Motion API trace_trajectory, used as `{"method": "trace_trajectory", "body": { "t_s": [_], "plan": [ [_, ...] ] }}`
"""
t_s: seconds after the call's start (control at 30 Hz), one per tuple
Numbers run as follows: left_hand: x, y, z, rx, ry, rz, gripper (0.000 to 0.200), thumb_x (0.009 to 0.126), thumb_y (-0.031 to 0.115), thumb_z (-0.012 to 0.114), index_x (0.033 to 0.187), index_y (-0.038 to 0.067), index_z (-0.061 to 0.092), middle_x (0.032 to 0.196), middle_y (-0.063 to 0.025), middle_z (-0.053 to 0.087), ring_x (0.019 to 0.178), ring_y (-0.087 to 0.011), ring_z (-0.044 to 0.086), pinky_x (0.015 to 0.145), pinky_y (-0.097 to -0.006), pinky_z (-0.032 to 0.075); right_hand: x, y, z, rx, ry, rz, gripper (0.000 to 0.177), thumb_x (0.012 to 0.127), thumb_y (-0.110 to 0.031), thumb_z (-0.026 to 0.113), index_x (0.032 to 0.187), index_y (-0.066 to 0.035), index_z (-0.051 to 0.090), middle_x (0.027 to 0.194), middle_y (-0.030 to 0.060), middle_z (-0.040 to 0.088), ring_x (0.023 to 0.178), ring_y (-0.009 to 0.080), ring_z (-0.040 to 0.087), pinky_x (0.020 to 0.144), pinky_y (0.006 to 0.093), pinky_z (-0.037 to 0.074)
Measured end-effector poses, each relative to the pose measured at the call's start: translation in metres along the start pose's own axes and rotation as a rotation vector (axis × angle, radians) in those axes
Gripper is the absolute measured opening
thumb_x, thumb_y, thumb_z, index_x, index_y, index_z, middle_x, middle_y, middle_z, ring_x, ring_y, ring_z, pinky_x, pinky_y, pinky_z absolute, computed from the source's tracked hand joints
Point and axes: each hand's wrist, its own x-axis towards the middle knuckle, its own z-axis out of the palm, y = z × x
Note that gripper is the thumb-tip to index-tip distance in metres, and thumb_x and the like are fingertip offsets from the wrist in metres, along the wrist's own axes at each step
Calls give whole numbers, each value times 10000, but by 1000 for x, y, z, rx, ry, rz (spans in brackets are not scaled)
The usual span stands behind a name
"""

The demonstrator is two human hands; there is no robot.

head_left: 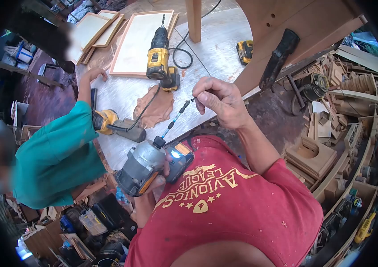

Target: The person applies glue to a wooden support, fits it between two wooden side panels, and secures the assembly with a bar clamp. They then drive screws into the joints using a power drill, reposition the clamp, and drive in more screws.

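My left hand is wrapped round the grip of a grey and black impact driver, held low in front of my red shirt. From its chuck a long blue shaft with a dark tip points up and away from me. My right hand is raised over the table's near edge, thumb and forefinger pinched on a small dark screw. The screw is just beyond the bit tip, apparently apart from it. A yellow and black drill stands upright on the table beyond my hands.
Another person in a teal shirt rests a hand on the table. Framed panels, a yellow corded power tool and a brown sheet lie there. A wooden piece rises right; wood scraps lie beyond.
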Motion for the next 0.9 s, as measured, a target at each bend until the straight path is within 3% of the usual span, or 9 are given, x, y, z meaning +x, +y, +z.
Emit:
{"method": "trace_trajectory", "body": {
  "t_s": [0.13, 0.27, 0.4, 0.5, 0.53, 0.6, 0.73, 0.87, 0.9],
  "plan": [
    [-5, -4, 0, -217, 46, -94, 700, 714, 146, 855, 1290, -8, 488, 1088, -144, 641, 777, -151, 616, 657, -269, 493, 5, 0, -2, 12, -46, -5, 144, 962, -149, 611, 986, -11, 645, 832, 20, 574, 714, 92, 546, 648, 245, 465],
    [-9, -6, 1, 33, 15, -25, 666, 662, 192, 887, 1218, 21, 562, 1072, -96, 665, 787, -139, 640, 677, -292, 518, 14, -2, -12, -27, -138, 27, 132, 946, -131, 608, 936, -4, 641, 815, 19, 576, 732, 98, 545, 669, 254, 453],
    [-38, -78, -25, 516, 141, 121, 604, 628, 209, 898, 1139, 49, 618, 1050, -61, 676, 805, -136, 653, 705, -305, 531, 26, -2, -26, -141, -218, 12, 157, 912, -135, 634, 843, 5, 625, 804, 39, 604, 721, 109, 538, 642, 264, 428],
    [-24, -24, 2, 675, 90, 91, 491, 580, 216, 903, 1004, 95, 688, 1018, -35, 689, 892, -154, 671, 779, -309, 545, 27, 2, -22, -27, -281, -38, 65, 874, -51, 676, 869, 10, 655, 821, 86, 620, 732, 141, 580, 632, 272, 460],
    [-27, -16, 13, 340, 231, -155, 496, 584, 222, 904, 1013, 100, 688, 1016, -39, 690, 888, -166, 672, 782, -317, 543, 25, 7, -20, 44, -267, -20, 101, 875, -57, 686, 938, 7, 641, 827, 90, 619, 733, 148, 589, 642, 278, 480],
    [-32, -15, 33, 8, 386, -341, 501, 590, 241, 907, 1022, 111, 688, 1008, -44, 689, 877, -180, 671, 781, -328, 540, 22, 14, -21, 181, -218, 27, 220, 880, -68, 697, 1064, 0, 595, 838, 96, 618, 733, 158, 602, 661, 292, 510],
    [-37, -11, 54, 95, 522, -392, 525, 611, 265, 900, 1061, 115, 675, 1017, -46, 684, 863, -180, 667, 765, -324, 539, 9, 22, -4, 448, -64, 117, 412, 899, -69, 681, 1245, -5, 466, 845, 106, 617, 735, 173, 615, 686, 313, 535],
    [-63, -30, 46, -450, 504, -364, 651, 679, 264, 863, 1231, 70, 578, 1032, -24, 670, 846, -157, 657, 780, -342, 526, 0, 5, 17, 648, 112, 236, 439, 917, -47, 649, 1288, 29, 425, 849, 104, 619, 751, 178, 637, 707, 316, 543],
    [-58, -32, 43, -450, 414, -339, 662, 685, 249, 866, 1242, 63, 559, 1020, -32, 659, 832, -149, 647, 759, -326, 524, 0, -2, 18, 693, 161, 272, 430, 921, -45, 643, 1286, 35, 428, 848, 102, 619, 753, 178, 639, 708, 317, 544]
  ]
}}
